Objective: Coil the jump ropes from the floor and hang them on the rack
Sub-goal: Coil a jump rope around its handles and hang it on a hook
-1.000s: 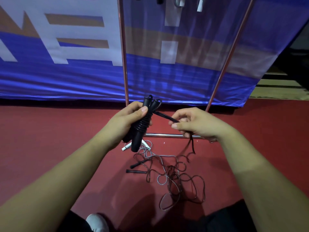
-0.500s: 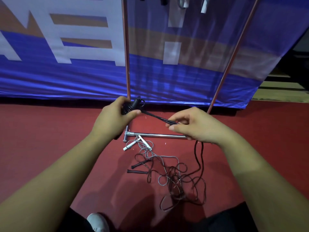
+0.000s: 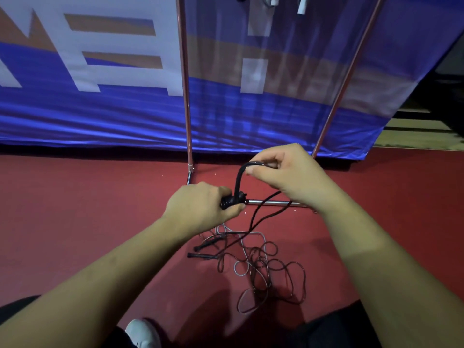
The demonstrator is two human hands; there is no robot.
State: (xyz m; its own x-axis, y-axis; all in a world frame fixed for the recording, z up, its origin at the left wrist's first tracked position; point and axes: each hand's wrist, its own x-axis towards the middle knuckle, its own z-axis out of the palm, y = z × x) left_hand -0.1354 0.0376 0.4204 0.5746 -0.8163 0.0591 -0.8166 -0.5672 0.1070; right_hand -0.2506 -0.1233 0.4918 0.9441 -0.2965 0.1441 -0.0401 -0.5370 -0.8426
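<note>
Head view, left hand (image 3: 200,208): your fingers are clenched round the black ribbed handles (image 3: 229,201), held low in front of the rack's base bar (image 3: 272,202).
Head view, right hand (image 3: 288,174): thumb and fingertips pinch the black cord (image 3: 238,180) just above the handles, bending it into a short arch.
Black jump rope: handles and first bend are in your 2 hands. The rest drops from under the right hand to the floor tangle (image 3: 261,264), near and slightly right.
Floor tangle: dark and grey cords are looped over each other on the red floor (image 3: 75,209), with 2 thin black handles (image 3: 200,251) at its left edge. You cannot tell which cord belongs to which handle.
Rack (image 3: 185,96): 2 uprights rise beyond your hands, before the blue banner (image 3: 100,116). White handles (image 3: 301,7) hang at the top edge.
Handling: the cord looks light, limp and a little springy, so loops will likely try to open. It may snag in the tangle if pulled fast.
Hold: keep the handles together as the anchor and feed cord with the right hand close to the coil.
</note>
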